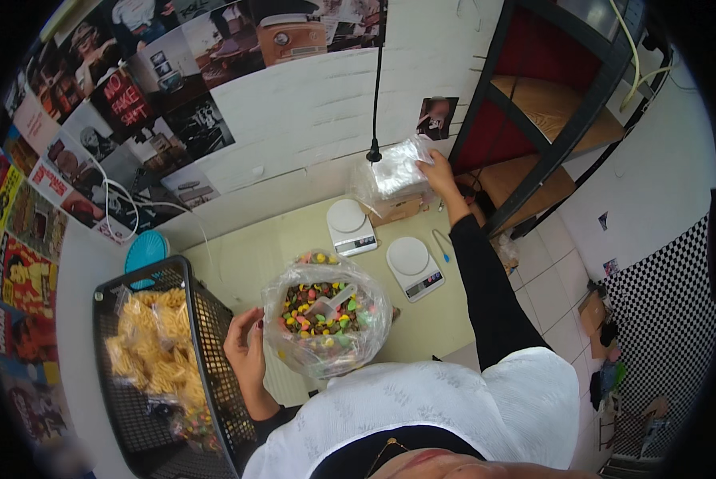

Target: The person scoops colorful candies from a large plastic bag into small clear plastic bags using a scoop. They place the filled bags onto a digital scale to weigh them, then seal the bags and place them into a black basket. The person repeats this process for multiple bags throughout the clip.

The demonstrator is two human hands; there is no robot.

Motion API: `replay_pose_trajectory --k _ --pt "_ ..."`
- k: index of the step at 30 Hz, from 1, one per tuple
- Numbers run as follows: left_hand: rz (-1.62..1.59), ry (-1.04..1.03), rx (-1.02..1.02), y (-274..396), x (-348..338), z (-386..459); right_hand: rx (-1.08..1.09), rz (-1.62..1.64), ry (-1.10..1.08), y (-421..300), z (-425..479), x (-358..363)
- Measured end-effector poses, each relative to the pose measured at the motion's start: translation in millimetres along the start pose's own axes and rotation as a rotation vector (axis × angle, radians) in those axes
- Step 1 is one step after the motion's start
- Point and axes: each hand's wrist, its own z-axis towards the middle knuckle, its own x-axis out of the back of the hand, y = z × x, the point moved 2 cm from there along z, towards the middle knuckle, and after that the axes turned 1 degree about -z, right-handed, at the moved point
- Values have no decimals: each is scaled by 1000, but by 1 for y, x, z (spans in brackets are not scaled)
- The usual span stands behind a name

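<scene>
My right hand reaches far across the table and pinches the edge of a stack of clear plastic bags, which lies over a cardboard box. My left hand is beside the left rim of a large open plastic bag, its fingers slightly apart and nothing visible in them. Whether its fingertips touch the rim is unclear. Inside the large bag are many small multicoloured pieces, brown, yellow, green and pink. A translucent plastic scoop rests on top of them.
At my left, a black plastic basket holds bagged yellow, pasta-like snacks. Two white kitchen scales stand behind the large bag. A turquoise lid is behind the basket. A black cable hangs near the bags; shelves stand at right.
</scene>
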Motion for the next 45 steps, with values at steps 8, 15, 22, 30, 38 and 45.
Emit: replay_pose_trajectory --k 8,15,22,30,38,45 --pt "8 84 34 -13 7 7 -119 -443 335 -24 40 -21" --pt "16 162 44 -14 6 17 -447 -261 561 149 -9 9" --pt "96 206 26 -6 0 31 -270 -501 145 198 -38 -60" --pt "104 227 39 -13 7 25 -685 -516 -197 166 -18 -61" --pt "139 168 22 1 -3 20 -632 -51 82 187 -61 -23" --pt "-2 22 -84 19 -38 4 -681 675 86 135 -185 43"
